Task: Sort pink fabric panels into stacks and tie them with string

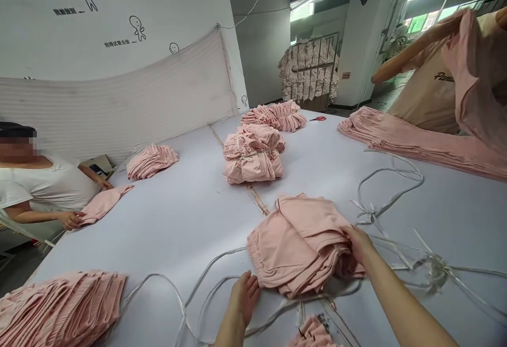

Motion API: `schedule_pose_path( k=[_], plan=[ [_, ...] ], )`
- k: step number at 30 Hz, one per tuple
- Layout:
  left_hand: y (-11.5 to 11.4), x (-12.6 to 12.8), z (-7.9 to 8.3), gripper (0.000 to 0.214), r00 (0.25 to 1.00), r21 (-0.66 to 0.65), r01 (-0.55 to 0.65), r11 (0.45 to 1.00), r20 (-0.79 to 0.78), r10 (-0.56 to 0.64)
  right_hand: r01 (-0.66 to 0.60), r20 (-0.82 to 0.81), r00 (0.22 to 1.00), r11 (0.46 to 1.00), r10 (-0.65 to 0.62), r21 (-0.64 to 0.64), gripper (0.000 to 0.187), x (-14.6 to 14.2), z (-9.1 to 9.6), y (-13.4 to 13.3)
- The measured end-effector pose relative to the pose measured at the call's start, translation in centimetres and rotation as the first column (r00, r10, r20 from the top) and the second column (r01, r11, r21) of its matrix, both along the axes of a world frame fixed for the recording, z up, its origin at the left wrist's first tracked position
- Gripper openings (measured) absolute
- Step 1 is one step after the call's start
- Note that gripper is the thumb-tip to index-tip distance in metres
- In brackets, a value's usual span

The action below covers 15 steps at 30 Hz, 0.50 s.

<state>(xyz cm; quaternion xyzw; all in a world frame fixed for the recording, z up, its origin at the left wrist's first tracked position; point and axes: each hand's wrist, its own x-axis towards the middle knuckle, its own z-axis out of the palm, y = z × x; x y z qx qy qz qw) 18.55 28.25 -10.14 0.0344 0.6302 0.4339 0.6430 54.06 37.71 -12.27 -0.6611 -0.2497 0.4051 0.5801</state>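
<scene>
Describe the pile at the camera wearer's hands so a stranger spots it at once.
Find the big white table, then its near side, right of centre. A pink garment pile sits there, the only one touched by the wearer's right hand.

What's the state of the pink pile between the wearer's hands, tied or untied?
Untied, as far as visible: no cord crosses the top of the pile, and white cord lies loose on the table beside it.

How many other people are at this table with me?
2: a person in white at the left, hands at a pink garment; a person in beige at the right, behind the long pink pile. Others may be out of view.
</scene>
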Motion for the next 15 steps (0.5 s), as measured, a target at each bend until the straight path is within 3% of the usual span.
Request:
schedule_pose_path(
  k=[3,7,15],
  plan=[
    [2.6,1.0,0.1,0.033,0.999,-0.014,0.047,0.999,-0.014,-0.047,0.012,-0.080,0.997,1.000,-0.014,-0.029,0.030,-0.3,-1.2,-0.4],
    [4.8,1.9,0.4,0.037,0.992,0.004,0.124,0.992,0.028,-0.124,0.021,-0.117,0.993,0.999,-0.025,-0.039,0.031,-0.1,-1.3,-0.3],
    [6.4,3.3,1.0,0.045,0.990,0.122,0.094,0.988,0.089,-0.105,-0.026,-0.175,0.985,0.998,0.015,-0.058,0.032,-0.4,-1.1,-0.7]
  ],
)
